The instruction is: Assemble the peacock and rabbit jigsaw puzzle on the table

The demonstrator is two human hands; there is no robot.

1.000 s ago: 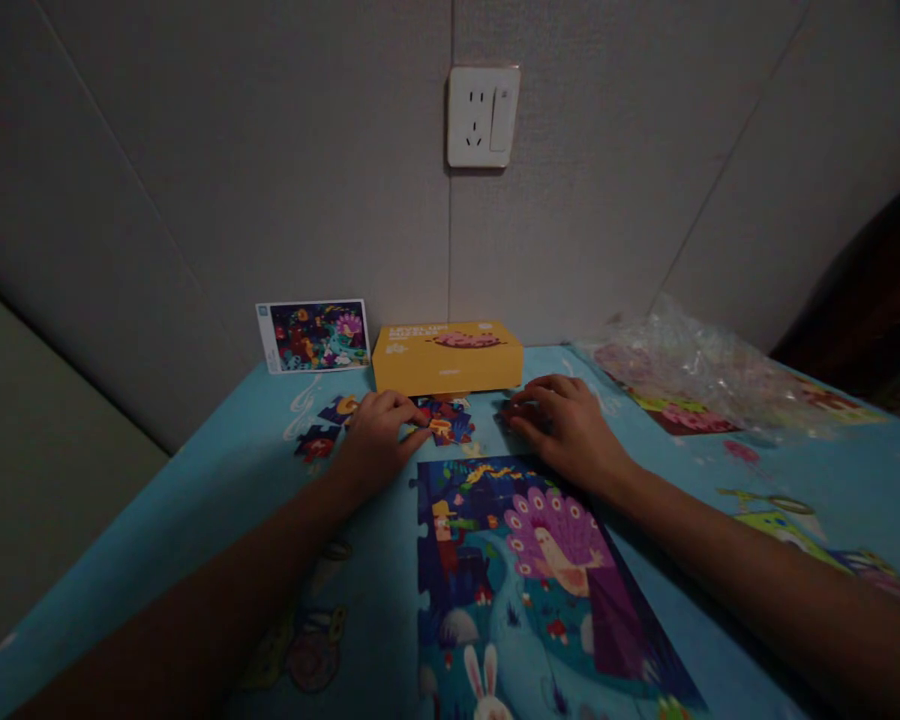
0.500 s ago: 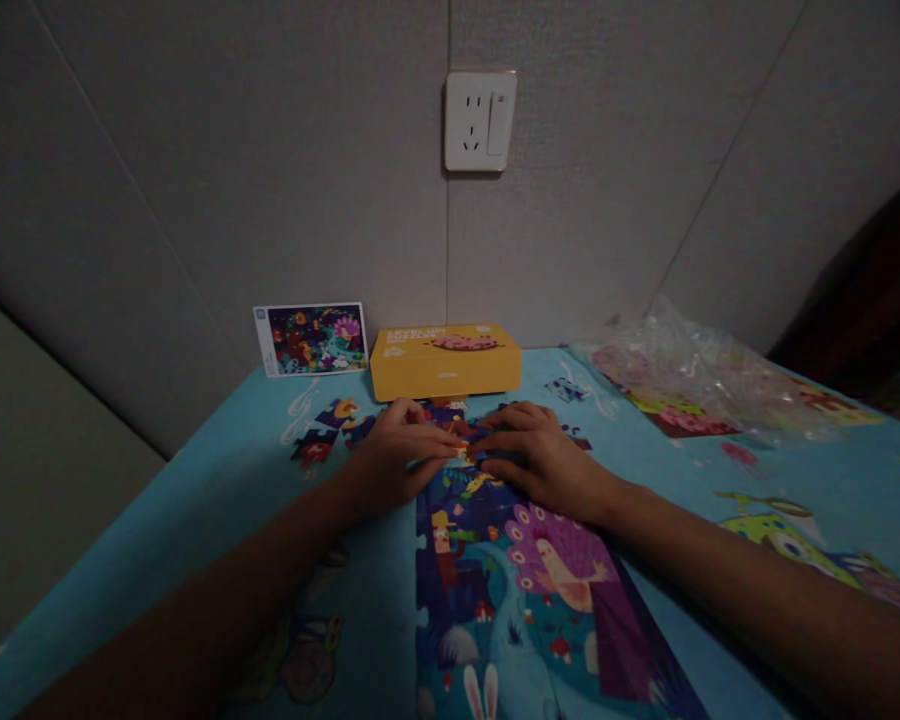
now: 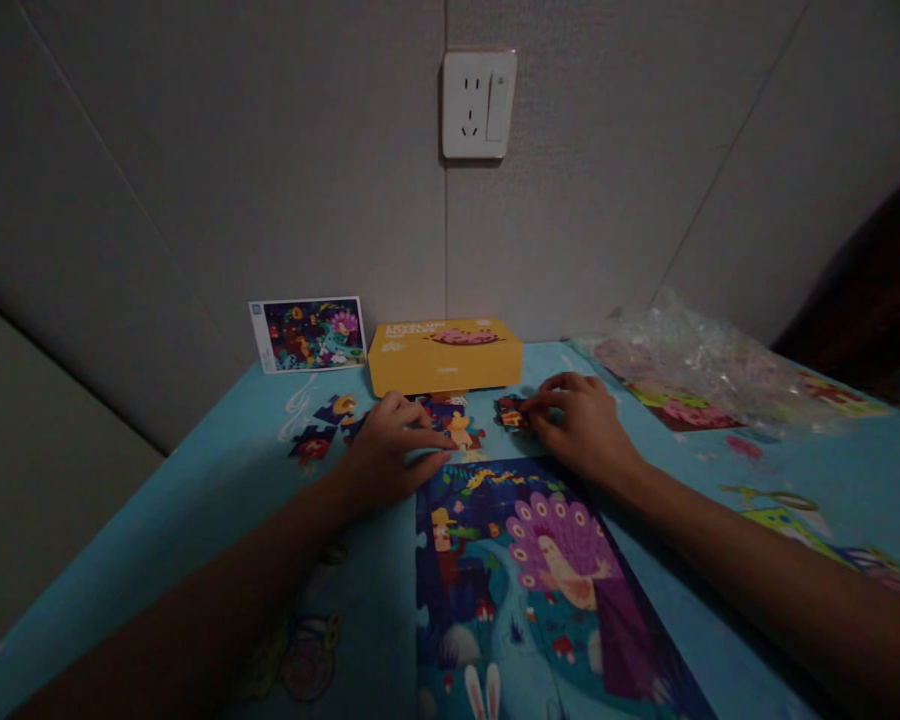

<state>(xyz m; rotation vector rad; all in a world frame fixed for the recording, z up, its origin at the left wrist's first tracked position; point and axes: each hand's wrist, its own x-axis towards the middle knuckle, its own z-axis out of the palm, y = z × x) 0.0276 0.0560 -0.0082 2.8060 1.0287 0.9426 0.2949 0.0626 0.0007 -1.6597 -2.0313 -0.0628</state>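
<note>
Between the thumb and fingers of my right hand [image 3: 581,425] is a dark jigsaw puzzle piece [image 3: 510,413] with orange on it, at the table's far middle. My left hand [image 3: 390,445] rests to the left, thumb and index finger apart. Its index fingertip reaches the edge of a puzzle piece with an orange figure [image 3: 461,430]; whether it presses on it I cannot tell. Below both hands lies a joined section of puzzle [image 3: 510,560] showing a purple peacock and a blue path. Loose puzzle pieces [image 3: 313,443] lie left of my left hand, some partly hidden by it.
A yellow puzzle box [image 3: 446,375] stands against the wall, beside a leaning picture card [image 3: 311,335]. Clear plastic wrap [image 3: 712,370] covers printed sheets at the right. The tablecloth [image 3: 217,480] is blue with cartoon prints. A wall socket [image 3: 480,105] sits above.
My right hand has moved right and slightly away from my left hand, now with a puzzle piece in its fingers. Pieces between the hands are uncovered. My left hand has hardly moved.
</note>
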